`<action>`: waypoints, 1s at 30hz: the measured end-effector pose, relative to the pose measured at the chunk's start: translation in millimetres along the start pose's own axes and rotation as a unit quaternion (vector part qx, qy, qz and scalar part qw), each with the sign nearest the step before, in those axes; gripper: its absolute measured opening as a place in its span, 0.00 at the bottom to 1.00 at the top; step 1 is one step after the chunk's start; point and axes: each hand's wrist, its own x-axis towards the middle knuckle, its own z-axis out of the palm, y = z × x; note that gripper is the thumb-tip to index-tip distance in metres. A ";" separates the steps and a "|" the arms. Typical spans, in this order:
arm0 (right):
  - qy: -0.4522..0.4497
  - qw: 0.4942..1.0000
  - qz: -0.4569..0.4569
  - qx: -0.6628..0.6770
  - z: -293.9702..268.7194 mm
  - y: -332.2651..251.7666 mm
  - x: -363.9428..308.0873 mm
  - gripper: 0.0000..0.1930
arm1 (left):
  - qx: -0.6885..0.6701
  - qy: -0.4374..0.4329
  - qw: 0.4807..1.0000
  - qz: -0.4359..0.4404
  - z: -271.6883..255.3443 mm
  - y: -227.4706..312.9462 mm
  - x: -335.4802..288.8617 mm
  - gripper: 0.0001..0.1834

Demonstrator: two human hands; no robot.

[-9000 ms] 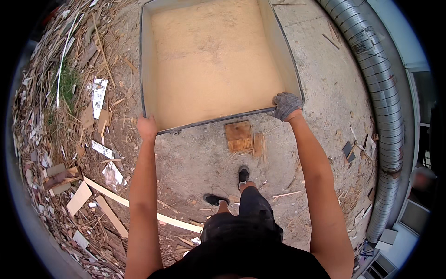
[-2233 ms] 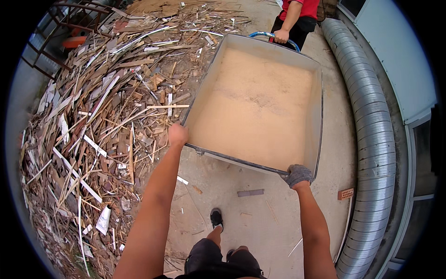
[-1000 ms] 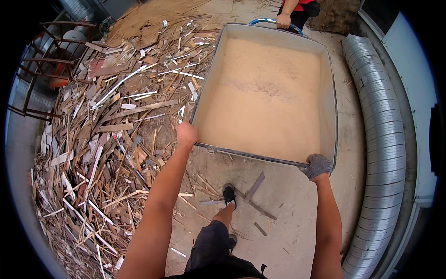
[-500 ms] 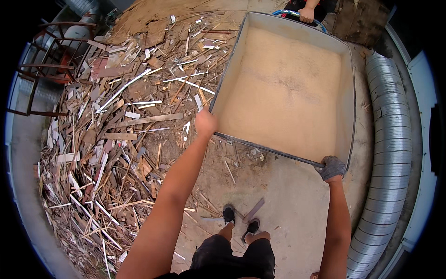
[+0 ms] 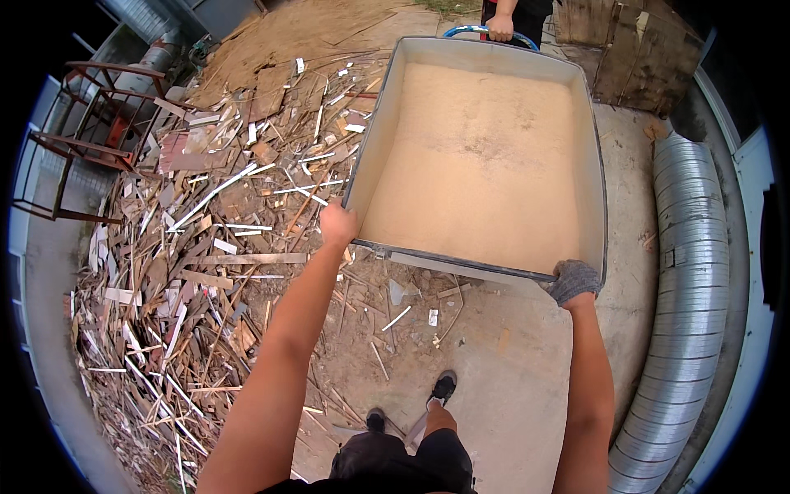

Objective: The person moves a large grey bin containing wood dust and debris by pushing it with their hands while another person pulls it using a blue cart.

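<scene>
Two Corners Gripped, Reach Long

The bare left hand [image 5: 338,224] clasps the near-left corner of the wide grey bin [image 5: 587,165]; the grey-gloved right hand [image 5: 573,282] curls over its rim by the near-right corner — both arms [image 5: 588,379] stretched well forward. The bin, holding tan powder [image 5: 469,185], lies ahead and slightly right. A co-worker's hand [image 5: 499,27] grips a blue hoop [image 5: 461,30] at its far edge. Scrap [image 5: 206,272] crowds the left; rightward, bare concrete [image 5: 630,198] separates bin from silver duct [image 5: 693,272].
</scene>
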 end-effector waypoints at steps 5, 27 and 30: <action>-0.046 0.999 -0.008 -0.022 -32.3 -0.6 101.0 0.25 | -0.037 0.124 0.991 -0.033 14.8 7.9 79.2 0.20; 0.033 0.992 -0.114 -0.035 -98.3 53.1 470.1 0.24 | -0.101 0.121 0.983 -0.097 75.4 160.2 365.7 0.24; 0.017 0.994 -0.103 -0.021 -104.2 59.2 525.2 0.23 | -0.111 0.119 0.985 -0.066 81.7 183.7 410.2 0.24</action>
